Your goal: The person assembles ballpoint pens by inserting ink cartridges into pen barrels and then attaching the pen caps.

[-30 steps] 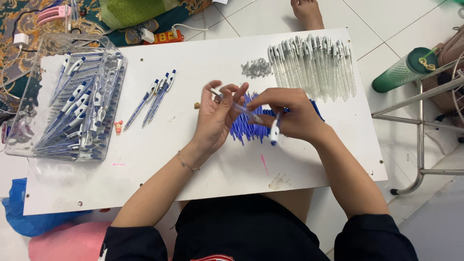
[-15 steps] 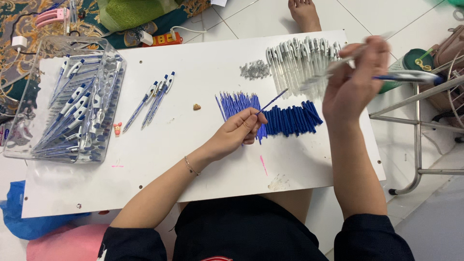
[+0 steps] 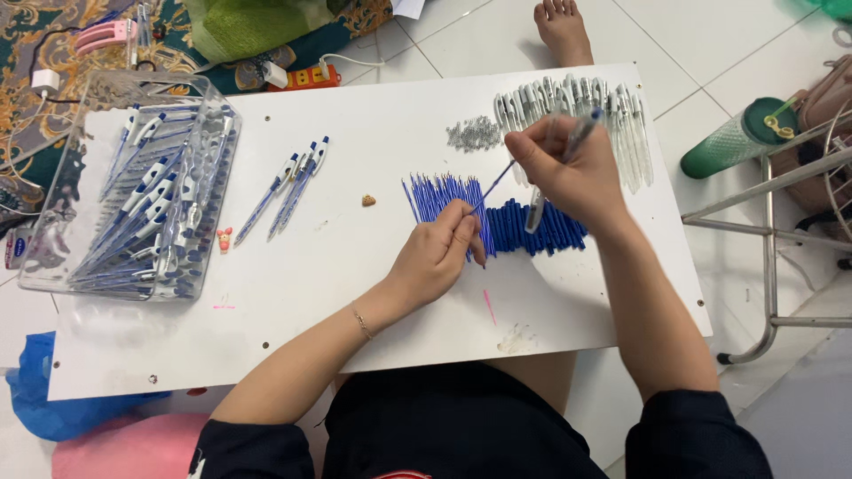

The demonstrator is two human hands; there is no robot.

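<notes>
On the white board [image 3: 355,293], my left hand [image 3: 439,253] pinches a thin blue refill [image 3: 493,184] at the pile of blue refills [image 3: 444,197]. My right hand [image 3: 568,168] holds clear pen barrels [image 3: 581,133], one pointing down [image 3: 535,211], over the dark blue pen grips [image 3: 541,229]. The refill's upper end reaches toward my right fingers. A row of clear barrels [image 3: 621,115] lies behind that hand, and a small heap of springs [image 3: 473,133] sits beside it.
A clear plastic tray [image 3: 133,200] with several finished pens stands at the left. Three finished pens [image 3: 297,184] lie beside it. A green bottle [image 3: 732,137] and a metal frame [image 3: 772,257] stand at the right. A bare foot [image 3: 564,27] rests beyond the board.
My right hand has come down from the raised position at the right to just above the blue grips. My left hand still holds a refill, now angled toward the right hand.
</notes>
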